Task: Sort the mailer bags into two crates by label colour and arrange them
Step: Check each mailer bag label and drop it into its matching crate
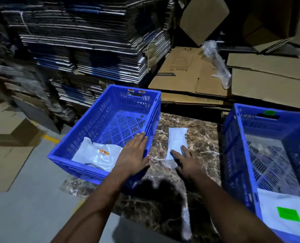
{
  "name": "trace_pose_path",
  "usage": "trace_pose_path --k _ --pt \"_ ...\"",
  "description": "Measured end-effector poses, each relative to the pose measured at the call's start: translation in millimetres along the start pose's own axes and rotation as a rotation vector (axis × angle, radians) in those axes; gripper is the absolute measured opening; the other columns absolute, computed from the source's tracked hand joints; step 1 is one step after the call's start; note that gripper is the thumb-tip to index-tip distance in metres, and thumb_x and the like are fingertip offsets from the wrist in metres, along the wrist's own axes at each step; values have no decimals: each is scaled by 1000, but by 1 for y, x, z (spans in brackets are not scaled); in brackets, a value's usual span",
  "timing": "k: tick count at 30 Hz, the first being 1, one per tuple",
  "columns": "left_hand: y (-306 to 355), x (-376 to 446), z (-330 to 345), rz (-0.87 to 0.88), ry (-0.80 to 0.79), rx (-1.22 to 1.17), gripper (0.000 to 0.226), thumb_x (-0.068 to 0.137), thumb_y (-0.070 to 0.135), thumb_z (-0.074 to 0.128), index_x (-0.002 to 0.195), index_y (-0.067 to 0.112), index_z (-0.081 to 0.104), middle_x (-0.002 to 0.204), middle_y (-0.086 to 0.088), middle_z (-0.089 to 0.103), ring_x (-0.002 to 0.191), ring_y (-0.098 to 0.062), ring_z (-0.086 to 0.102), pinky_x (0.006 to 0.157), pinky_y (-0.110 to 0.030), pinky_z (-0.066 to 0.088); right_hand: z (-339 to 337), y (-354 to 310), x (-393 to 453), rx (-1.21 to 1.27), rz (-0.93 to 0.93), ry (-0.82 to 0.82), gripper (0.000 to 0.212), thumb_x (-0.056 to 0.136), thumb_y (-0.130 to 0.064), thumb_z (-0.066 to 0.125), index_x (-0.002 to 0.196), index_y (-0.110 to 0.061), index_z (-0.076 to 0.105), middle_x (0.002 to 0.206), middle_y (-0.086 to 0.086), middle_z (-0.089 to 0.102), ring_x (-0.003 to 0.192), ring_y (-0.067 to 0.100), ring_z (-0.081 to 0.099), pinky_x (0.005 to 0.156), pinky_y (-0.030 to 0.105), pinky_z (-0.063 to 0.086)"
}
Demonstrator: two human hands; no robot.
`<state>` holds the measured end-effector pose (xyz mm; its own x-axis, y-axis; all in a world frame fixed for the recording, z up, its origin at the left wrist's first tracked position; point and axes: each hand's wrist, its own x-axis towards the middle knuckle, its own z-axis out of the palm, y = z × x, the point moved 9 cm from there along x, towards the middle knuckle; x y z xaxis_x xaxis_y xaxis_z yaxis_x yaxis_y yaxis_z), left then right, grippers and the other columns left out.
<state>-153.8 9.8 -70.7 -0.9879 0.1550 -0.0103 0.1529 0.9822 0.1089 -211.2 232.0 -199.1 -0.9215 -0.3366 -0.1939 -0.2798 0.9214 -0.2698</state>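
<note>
Two blue crates stand on a marbled table top (201, 137). The left crate (86, 130) has orange stickers on its far wall and holds a white mailer bag with an orange label (100, 155). The right crate (233, 144) has a green sticker on its far wall and holds a white mailer bag with a green label (286, 213). Between the crates lies a white mailer bag (176, 141), label not visible. My left hand (133, 155) lies flat, fingers straight, over the left crate's right rim. My right hand (186, 162) rests its fingers on the near end of the middle bag.
Tall stacks of flattened cartons (86, 41) rise behind the left crate. Flat brown cardboard sheets (189, 76) and a crumpled clear plastic wrap (217, 62) lie behind the table. Grey floor with a yellow line (50, 138) and cardboard pieces lies to the left.
</note>
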Motion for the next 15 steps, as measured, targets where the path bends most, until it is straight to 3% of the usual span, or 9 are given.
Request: trace_pose_path --k 3,5,8,10,13,15 --pt "1 0 0 17 -8 40 82 95 57 41 158 13 13 167 -3 -1 154 -22 1 124 -42 13 15 3 8 -136 -20 -106 73 90 -41 53 150 -55 15 164 13 7 138 47 27 104 46 40" --pt "2 1 0 13 -6 55 82 95 56 45 158 13 14 167 -3 -2 154 -22 0 124 -42 13 20 0 8 -170 -34 -104 68 89 -41 53 149 -52 24 156 18 16 128 47 37 100 42 42" --pt "3 0 -1 12 -5 64 83 94 57 45 158 13 16 167 -3 -1 154 -22 0 123 -44 15 18 -10 1 -158 -48 -68 46 86 -35 51 131 -40 44 140 15 28 116 45 40 86 43 46" --pt "3 -1 -2 9 -4 58 82 94 56 46 158 14 16 167 -2 -1 154 -21 0 124 -43 14 14 -15 -4 -185 -38 -41 37 86 -33 52 121 -34 44 135 15 32 112 44 41 79 42 45" --pt "5 -4 -6 1 -1 43 80 95 54 46 158 16 15 167 1 -2 153 -19 -2 124 -41 11 0 -19 -5 -235 -1 54 40 86 -37 55 123 -40 40 135 16 30 110 43 42 83 43 44" --pt "5 -5 -7 -4 -5 33 78 96 52 46 158 17 15 167 2 -3 153 -19 -2 123 -41 10 -2 -23 0 -237 -14 45 52 89 -42 55 135 -52 32 147 15 14 125 49 34 95 49 42"
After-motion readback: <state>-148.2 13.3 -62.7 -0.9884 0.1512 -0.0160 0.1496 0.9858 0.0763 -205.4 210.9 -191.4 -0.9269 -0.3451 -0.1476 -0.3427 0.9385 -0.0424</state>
